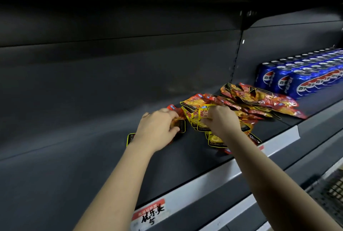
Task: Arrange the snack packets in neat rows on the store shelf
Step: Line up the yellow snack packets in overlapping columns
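While the left hand curls round one packet, well left of the cola cans, the right hand pinches several yellow packets nearer them. A loose heap touches the cans. Risk: the slick foil slips and the front packets slide off the shelf lip.

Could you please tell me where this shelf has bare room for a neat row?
Bare shelf floor lies well left of the left hand and between the forearms, behind the price rail. Crowded: snack packets heaped from the right hand to the cans.
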The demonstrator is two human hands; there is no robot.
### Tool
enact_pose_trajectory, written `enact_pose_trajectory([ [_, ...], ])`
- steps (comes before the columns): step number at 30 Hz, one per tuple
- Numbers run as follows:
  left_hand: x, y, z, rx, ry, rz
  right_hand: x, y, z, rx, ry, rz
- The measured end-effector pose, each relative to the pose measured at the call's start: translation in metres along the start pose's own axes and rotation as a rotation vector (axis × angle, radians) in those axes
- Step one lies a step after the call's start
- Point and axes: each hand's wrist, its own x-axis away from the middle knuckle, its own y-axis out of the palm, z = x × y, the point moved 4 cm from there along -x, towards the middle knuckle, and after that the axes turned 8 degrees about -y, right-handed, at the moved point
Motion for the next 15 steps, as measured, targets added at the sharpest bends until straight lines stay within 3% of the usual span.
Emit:
enact_pose_trajectory([
  [10, 0.011, 0.023, -0.017, 0.026, -0.038, -0.073, -0.004, 0.013, -0.001, 0.032, 0.078, -0.08],
  [15, 0.012, 0.019, -0.017, 0.117, -0.054, -0.04, -0.001, 0.005, 0.008, -0.114, 0.086, -0.052],
])
